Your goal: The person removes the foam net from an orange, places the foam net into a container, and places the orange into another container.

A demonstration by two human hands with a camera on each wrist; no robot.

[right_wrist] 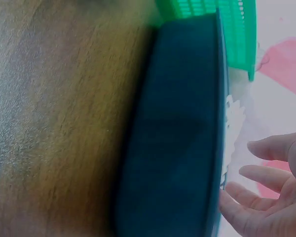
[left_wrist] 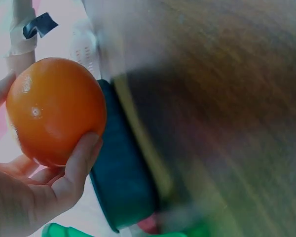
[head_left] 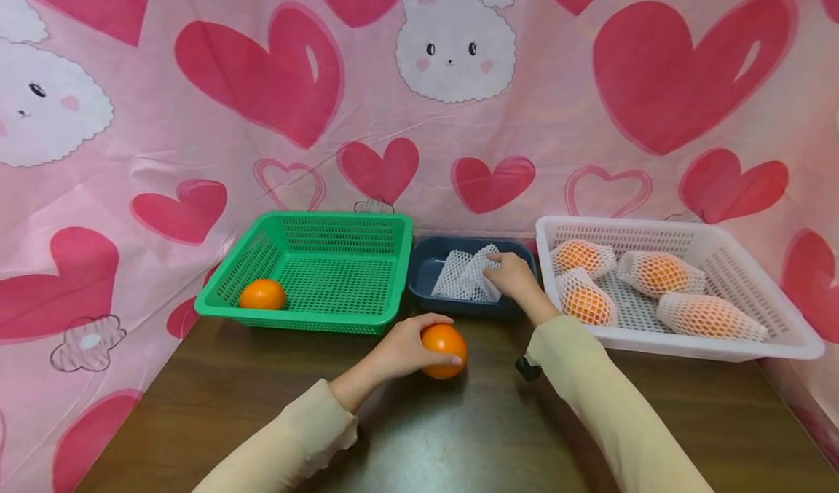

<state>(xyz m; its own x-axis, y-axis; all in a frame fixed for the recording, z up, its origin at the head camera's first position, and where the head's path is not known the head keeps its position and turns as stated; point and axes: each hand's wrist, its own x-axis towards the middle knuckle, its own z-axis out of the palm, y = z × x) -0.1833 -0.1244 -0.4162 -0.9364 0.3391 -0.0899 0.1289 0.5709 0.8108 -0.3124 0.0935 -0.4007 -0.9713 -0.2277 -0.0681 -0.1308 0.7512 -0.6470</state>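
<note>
My left hand (head_left: pixel 405 348) grips a bare orange (head_left: pixel 447 350) above the table, in front of the dark blue bin (head_left: pixel 459 306). In the left wrist view, the thumb and fingers wrap around the shiny orange (left_wrist: pixel 56 111). Over the right side of the bin is my right hand (head_left: pixel 513 274), beside white foam net sleeves (head_left: pixel 455 274) lying inside. The right wrist view shows that hand's fingers (right_wrist: pixel 266 177) spread and loosely bent, with nothing between them. Only an edge of the foam net (right_wrist: pixel 233 131) shows there above the bin's rim.
A green basket (head_left: pixel 334 320) at the left holds one bare orange (head_left: pixel 262 294). The white basket (head_left: pixel 682 346) on the right holds several net-wrapped oranges (head_left: pixel 662 273). All stand on a brown wooden table (head_left: pixel 446 435) before a pink heart-patterned cloth (head_left: pixel 557 129).
</note>
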